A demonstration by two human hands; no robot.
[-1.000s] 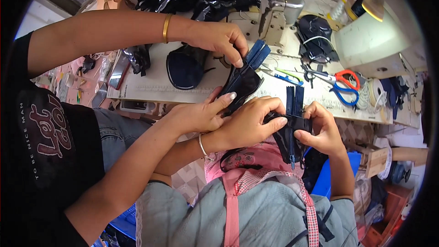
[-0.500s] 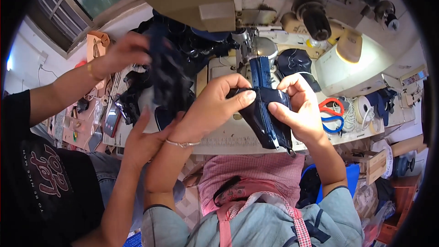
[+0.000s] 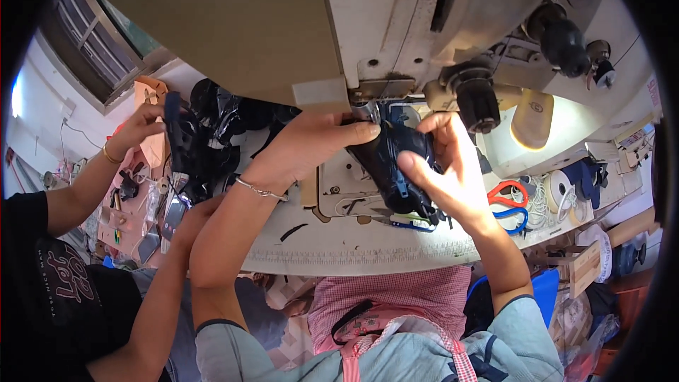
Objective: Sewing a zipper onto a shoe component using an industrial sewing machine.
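Note:
A small dark, glossy pouch (image 3: 387, 163) with a blue zipper is held at the sewing machine's needle area (image 3: 366, 110). My left hand (image 3: 311, 143) pinches its upper left edge, thumb on top, with some fingers hidden behind the machine head. My right hand (image 3: 447, 170) grips the pouch's right side, thumb across the front and fingers curled behind. The pouch's lower end hangs over the pale machine table (image 3: 339, 247). Under that end lies a slim metal tool (image 3: 403, 222) with a blue part, partly hidden.
Scissors with red and blue handles (image 3: 511, 206) lie right of my right hand, by a white cord spool (image 3: 561, 182). At the left, a co-worker's hand (image 3: 136, 131) is at a dark glossy piece (image 3: 192, 143). A lamp (image 3: 532, 119) lights the work.
Both my hands have carried the pouch up toward the machine head, and my view has shifted closer to it. The co-worker's raised hand and dark piece have moved left.

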